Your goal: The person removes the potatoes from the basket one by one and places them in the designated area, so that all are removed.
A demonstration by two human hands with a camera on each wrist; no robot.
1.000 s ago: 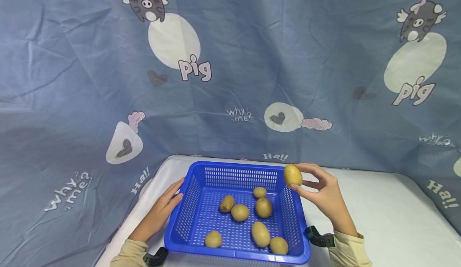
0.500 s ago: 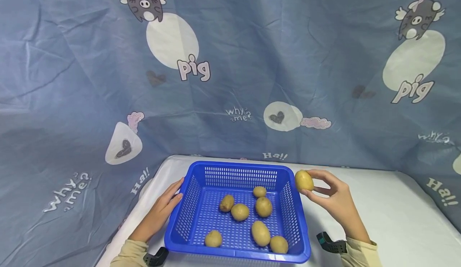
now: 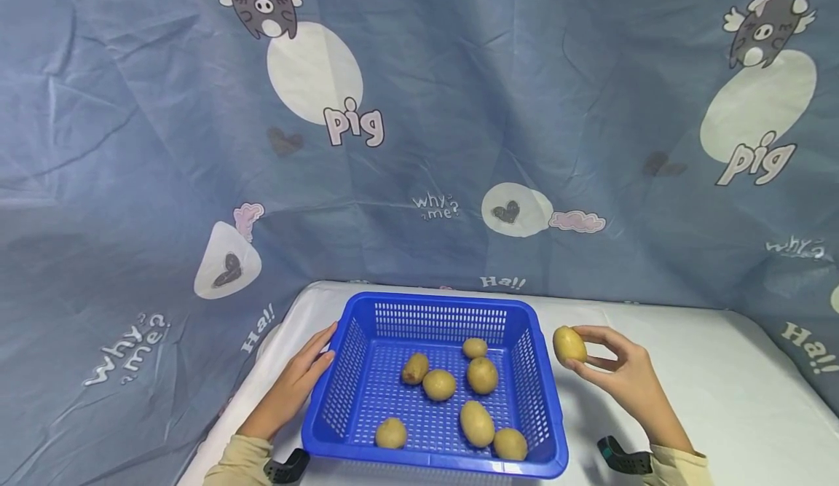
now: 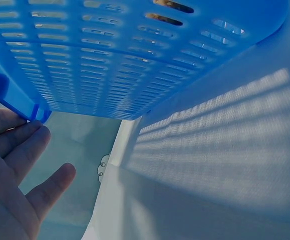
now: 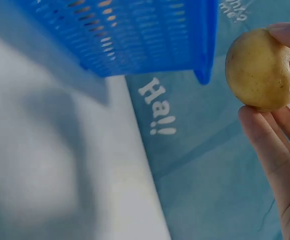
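My right hand (image 3: 619, 373) pinches a yellow-brown potato (image 3: 569, 347) between thumb and fingers, out to the right of a blue plastic basket (image 3: 435, 460). The right wrist view shows that potato (image 5: 263, 70) large, apart from the basket wall (image 5: 150, 35). Against the basket's left rim lie the fingertips of my left hand (image 3: 293, 384), its fingers fairly straight. In the left wrist view the left hand (image 4: 14, 165) touches the rim with its fingertips, thumb held apart. Several potatoes lie loose on the basket floor, among them a long potato (image 3: 476, 423) near the front right.
The basket stands on a white-covered table (image 3: 695, 377). Behind the table hangs a blue cloth (image 3: 419, 107) printed with pigs and words. A dark strap (image 3: 623, 458) sits on the right wrist, and another strap (image 3: 286, 467) on the left.
My right hand has carried the potato from over the basket's right rim outward to the right and lower, clear of the basket. The left hand stays at the rim.
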